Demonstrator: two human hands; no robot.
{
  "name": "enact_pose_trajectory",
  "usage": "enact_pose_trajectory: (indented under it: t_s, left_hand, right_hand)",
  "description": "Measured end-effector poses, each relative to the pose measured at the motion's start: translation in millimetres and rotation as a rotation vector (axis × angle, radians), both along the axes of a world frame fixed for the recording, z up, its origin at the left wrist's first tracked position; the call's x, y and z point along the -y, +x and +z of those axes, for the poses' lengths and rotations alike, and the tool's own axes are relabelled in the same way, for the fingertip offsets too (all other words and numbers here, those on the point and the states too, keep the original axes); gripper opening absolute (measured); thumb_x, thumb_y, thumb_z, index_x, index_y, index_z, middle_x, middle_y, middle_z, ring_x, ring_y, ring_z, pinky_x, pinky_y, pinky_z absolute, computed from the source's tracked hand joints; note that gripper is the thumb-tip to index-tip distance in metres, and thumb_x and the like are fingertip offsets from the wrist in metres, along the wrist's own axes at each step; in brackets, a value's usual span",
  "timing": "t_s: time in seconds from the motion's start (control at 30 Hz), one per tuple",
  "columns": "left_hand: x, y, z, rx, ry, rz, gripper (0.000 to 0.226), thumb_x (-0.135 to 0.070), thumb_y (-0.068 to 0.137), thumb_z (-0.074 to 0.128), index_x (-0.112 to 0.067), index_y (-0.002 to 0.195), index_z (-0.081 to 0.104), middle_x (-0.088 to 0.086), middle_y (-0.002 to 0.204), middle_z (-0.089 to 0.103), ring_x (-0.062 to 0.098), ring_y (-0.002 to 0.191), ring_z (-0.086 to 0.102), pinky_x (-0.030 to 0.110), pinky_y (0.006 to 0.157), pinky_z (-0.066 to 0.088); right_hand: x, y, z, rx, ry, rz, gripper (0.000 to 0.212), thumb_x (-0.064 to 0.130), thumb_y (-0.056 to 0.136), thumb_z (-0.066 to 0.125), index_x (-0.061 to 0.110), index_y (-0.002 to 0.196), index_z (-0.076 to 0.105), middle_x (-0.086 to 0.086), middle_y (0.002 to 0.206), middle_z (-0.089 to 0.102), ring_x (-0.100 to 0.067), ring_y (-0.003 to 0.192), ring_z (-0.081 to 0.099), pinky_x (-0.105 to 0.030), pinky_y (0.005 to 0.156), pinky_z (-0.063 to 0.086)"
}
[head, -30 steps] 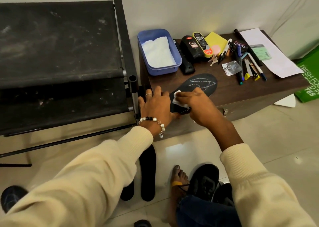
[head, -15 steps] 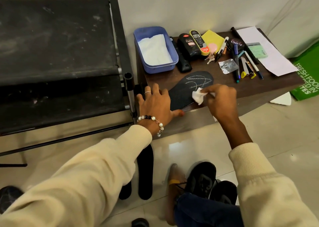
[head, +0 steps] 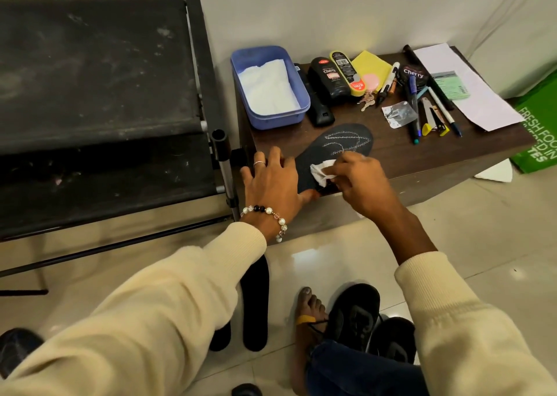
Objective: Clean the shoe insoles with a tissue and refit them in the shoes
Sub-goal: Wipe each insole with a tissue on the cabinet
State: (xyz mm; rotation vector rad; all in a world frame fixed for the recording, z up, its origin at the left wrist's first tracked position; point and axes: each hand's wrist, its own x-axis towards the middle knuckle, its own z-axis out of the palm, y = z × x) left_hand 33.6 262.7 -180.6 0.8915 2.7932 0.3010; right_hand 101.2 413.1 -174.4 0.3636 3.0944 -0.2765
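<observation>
Blue tub [head: 297, 93] of white tissues behind the insole [head: 334, 151], where our left hand [head: 271, 181] presses flat, our right hand [head: 358, 178] pinches a tissue [head: 321, 171].

The right hand [head: 358, 181] is covering the heel end of the insole [head: 340, 145] on the desk [head: 391, 154], and its fingertips are hiding part of the tissue [head: 321, 171]. Below the desk, the left sleeve [head: 150, 311] is hiding the near end of a second insole [head: 254, 305] on the floor. The right sleeve [head: 470, 329] is overlapping one of the shoes [head: 355, 314] beside it. To the right of the desk, the picture's edge is cutting off the green bag [head: 539, 130]. Print on the bottles [head: 331, 78] is too small to read fully.
</observation>
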Motion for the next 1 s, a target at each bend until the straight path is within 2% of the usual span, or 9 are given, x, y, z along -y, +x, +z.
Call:
enact_pose_trajectory:
  t_s: [0.17, 0.3, 0.4, 0.5, 0.63, 0.73, 0.87, 0.93, 1.0]
  left_hand:
    - [0.4, -1.0, -0.5, 0.008, -0.003, -0.004, 0.074, -0.066, 0.079, 0.06, -0.021, 0.136, 0.045, 0.004, 0.139, 0.035, 0.031, 0.129, 0.03, 0.05, 0.101, 0.031]
    - [0.5, -0.5, 0.9, 0.008, 0.001, 0.004, 0.071, -0.063, 0.079, 0.061, -0.02, 0.134, 0.046, 0.004, 0.139, 0.035, 0.031, 0.129, 0.03, 0.051, 0.101, 0.03]
    - [1.0, -1.8, 1.8, 0.013, 0.002, 0.002, 0.069, -0.062, 0.079, 0.061, -0.02, 0.133, 0.047, 0.004, 0.138, 0.036, 0.031, 0.129, 0.031, 0.05, 0.1, 0.03]
    - [1.3, -2.0, 2.1, 0.004, 0.002, 0.0, 0.071, -0.063, 0.078, 0.063, -0.02, 0.132, 0.048, 0.003, 0.136, 0.037, 0.031, 0.127, 0.032, 0.049, 0.099, 0.031]
    - [1.7, -2.7, 1.4, 0.016, 0.002, -0.004, 0.074, -0.064, 0.077, 0.063, -0.021, 0.135, 0.045, 0.005, 0.138, 0.036, 0.032, 0.128, 0.031, 0.048, 0.101, 0.031]
    - [2.0, -2.9, 0.5, 0.017, 0.013, -0.012, 0.072, -0.062, 0.079, 0.063, -0.023, 0.137, 0.043, 0.007, 0.138, 0.035, 0.033, 0.127, 0.031, 0.046, 0.101, 0.032]
    - [2.4, -3.8, 0.4, 0.019, 0.022, -0.01, 0.07, -0.061, 0.08, 0.062, -0.025, 0.137, 0.043, 0.007, 0.138, 0.036, 0.034, 0.128, 0.031, 0.046, 0.102, 0.032]
    - [2.1, -4.0, 0.9, 0.025, 0.01, -0.012, 0.07, -0.061, 0.08, 0.063, -0.025, 0.137, 0.044, 0.007, 0.139, 0.035, 0.034, 0.129, 0.031, 0.046, 0.102, 0.031]
    - [2.1, -4.4, 1.0, 0.015, 0.003, -0.012, 0.07, -0.061, 0.078, 0.064, -0.025, 0.135, 0.045, 0.007, 0.137, 0.036, 0.034, 0.128, 0.031, 0.046, 0.101, 0.031]
  right_hand:
    - [-9.4, 2.6, -1.7, -0.027, 0.05, -0.242, 0.034, -0.001, 0.085, 0.058, 0.005, 0.117, 0.066, -0.019, 0.114, 0.06, -0.037, 0.105, 0.055, -0.035, 0.084, 0.043]
    - [14.2, -9.4, 1.8, 0.045, 0.069, -0.069, 0.039, 0.006, 0.088, 0.056, 0.009, 0.127, 0.059, -0.013, 0.124, 0.054, -0.03, 0.115, 0.049, -0.033, 0.089, 0.04]
    - [21.0, -14.6, 5.5, 0.108, 0.05, 0.068, 0.041, 0.012, 0.089, 0.058, 0.012, 0.129, 0.057, -0.012, 0.126, 0.052, -0.03, 0.116, 0.047, -0.036, 0.092, 0.041]
    - [5.3, -9.9, 2.7, 0.041, 0.045, -0.064, 0.04, 0.003, 0.087, 0.055, 0.012, 0.126, 0.06, -0.015, 0.122, 0.056, -0.033, 0.113, 0.05, -0.037, 0.09, 0.041]
    - [-5.7, -2.5, -0.5, -0.019, 0.053, -0.269, 0.037, -0.001, 0.088, 0.054, 0.005, 0.123, 0.061, -0.018, 0.123, 0.054, -0.033, 0.109, 0.052, -0.031, 0.086, 0.04]
    - [10.1, -7.0, -0.8, -0.019, -0.038, -0.198, 0.034, -0.002, 0.087, 0.049, 0.002, 0.119, 0.062, -0.02, 0.121, 0.051, -0.027, 0.106, 0.046, -0.015, 0.079, 0.035]
    - [23.8, -18.5, 2.9, 0.098, 0.003, 0.05, 0.045, 0.01, 0.086, 0.062, 0.013, 0.131, 0.056, -0.014, 0.126, 0.05, -0.031, 0.116, 0.043, -0.033, 0.09, 0.035]
    - [14.9, -18.4, 5.1, 0.12, 0.05, 0.075, 0.045, 0.009, 0.089, 0.058, 0.016, 0.133, 0.054, -0.011, 0.129, 0.05, -0.031, 0.118, 0.043, -0.032, 0.092, 0.034]
    - [3.3, -13.1, 3.8, 0.081, 0.074, -0.006, 0.044, 0.004, 0.089, 0.054, 0.015, 0.132, 0.054, -0.012, 0.13, 0.051, -0.03, 0.118, 0.043, -0.029, 0.092, 0.035]
